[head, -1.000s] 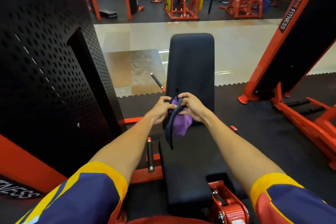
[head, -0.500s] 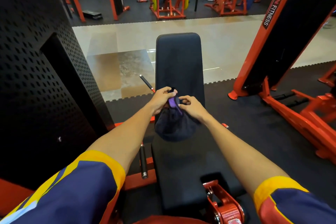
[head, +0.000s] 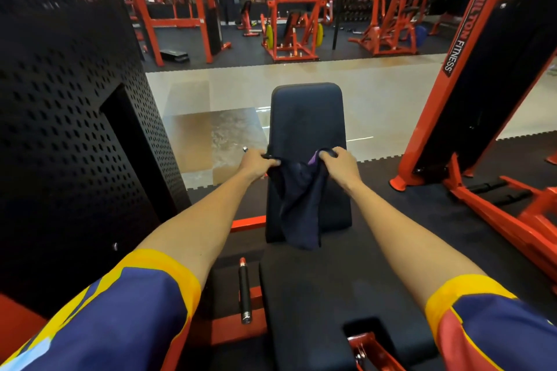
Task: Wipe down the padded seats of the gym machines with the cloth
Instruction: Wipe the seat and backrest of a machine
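Note:
A dark navy cloth [head: 297, 199] with a purple inner side hangs spread between my two hands in front of the machine's upright black back pad [head: 306, 120]. My left hand [head: 257, 163] grips the cloth's upper left corner. My right hand [head: 339, 163] grips its upper right corner, where a bit of purple shows. The cloth's lower edge dangles just above the flat black seat pad [head: 316, 289] below my arms. Whether the cloth touches the back pad cannot be made out.
A tall black perforated weight-stack cover [head: 69, 129] stands close on the left. A black-gripped lever [head: 244, 292] lies left of the seat. An orange machine frame [head: 470, 69] rises on the right, with orange base rails along the floor. More orange machines stand beyond the tiled aisle.
My hands have pulled apart, opening the bunched cloth into a hanging sheet. The view has tilted up slightly, showing more of the far gym floor.

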`<state>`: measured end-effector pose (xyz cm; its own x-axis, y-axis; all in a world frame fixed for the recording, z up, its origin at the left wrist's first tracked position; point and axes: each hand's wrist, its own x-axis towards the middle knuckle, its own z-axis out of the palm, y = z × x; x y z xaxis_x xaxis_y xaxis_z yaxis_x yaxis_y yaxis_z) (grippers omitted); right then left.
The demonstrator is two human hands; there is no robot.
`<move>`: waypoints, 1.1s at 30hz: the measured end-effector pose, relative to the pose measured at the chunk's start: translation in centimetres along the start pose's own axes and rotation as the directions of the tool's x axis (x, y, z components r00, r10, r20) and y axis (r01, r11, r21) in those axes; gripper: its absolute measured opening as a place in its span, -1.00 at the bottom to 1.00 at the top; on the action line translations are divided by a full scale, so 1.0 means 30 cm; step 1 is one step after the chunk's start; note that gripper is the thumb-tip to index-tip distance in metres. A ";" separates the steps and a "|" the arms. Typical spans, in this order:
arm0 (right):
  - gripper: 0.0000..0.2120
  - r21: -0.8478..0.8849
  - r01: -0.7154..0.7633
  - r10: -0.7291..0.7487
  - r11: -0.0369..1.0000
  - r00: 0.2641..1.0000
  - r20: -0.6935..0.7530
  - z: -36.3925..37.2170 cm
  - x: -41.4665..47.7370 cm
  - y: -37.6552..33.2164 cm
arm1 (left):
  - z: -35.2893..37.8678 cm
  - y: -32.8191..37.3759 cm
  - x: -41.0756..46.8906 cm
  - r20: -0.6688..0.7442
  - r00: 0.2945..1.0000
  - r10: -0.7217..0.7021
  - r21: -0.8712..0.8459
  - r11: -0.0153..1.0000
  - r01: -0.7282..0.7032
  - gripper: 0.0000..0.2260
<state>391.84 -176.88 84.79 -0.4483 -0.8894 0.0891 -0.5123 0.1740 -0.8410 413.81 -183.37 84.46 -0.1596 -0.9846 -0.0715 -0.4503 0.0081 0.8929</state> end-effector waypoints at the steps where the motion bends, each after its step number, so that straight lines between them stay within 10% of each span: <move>1: -0.77 0.019 -0.041 0.042 0.999 0.998 -0.042 -0.009 0.008 -0.008 | -0.011 -0.006 0.010 -0.082 0.996 -0.036 0.009 0.999 0.037 -0.85; 8: -0.70 0.110 -0.025 0.024 0.994 1.000 0.002 0.008 -0.053 -0.098 | -0.007 0.044 0.007 -0.123 0.946 -0.300 -0.421 0.879 0.224 -0.77; 15: -0.69 0.491 -0.155 -0.109 0.857 0.877 0.468 0.020 -0.150 -0.141 | 0.023 0.081 -0.081 0.354 0.932 0.073 -0.435 0.895 0.095 -0.57; 24: -0.39 0.100 0.205 -0.226 0.974 0.921 0.316 -0.018 -0.123 -0.104 | 0.022 0.083 -0.123 0.191 0.972 0.134 -0.447 0.894 -0.035 -0.56; 29: -0.86 0.228 0.104 -0.159 0.968 0.959 0.234 -0.022 -0.087 -0.102 | -0.002 0.091 -0.134 0.205 0.971 0.120 -0.552 0.834 0.014 -0.83; 33: -0.80 0.326 0.046 -0.101 0.944 0.983 0.155 -0.022 -0.065 -0.110 | -0.003 0.005 -0.124 0.340 0.939 0.058 -0.212 0.977 0.017 -0.15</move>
<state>393.94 -175.43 87.74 -0.2753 -0.9571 0.0899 -0.2659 -0.0140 -0.9639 414.42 -179.73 84.92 -0.4742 -0.8644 -0.1669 -0.2563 -0.0458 0.9655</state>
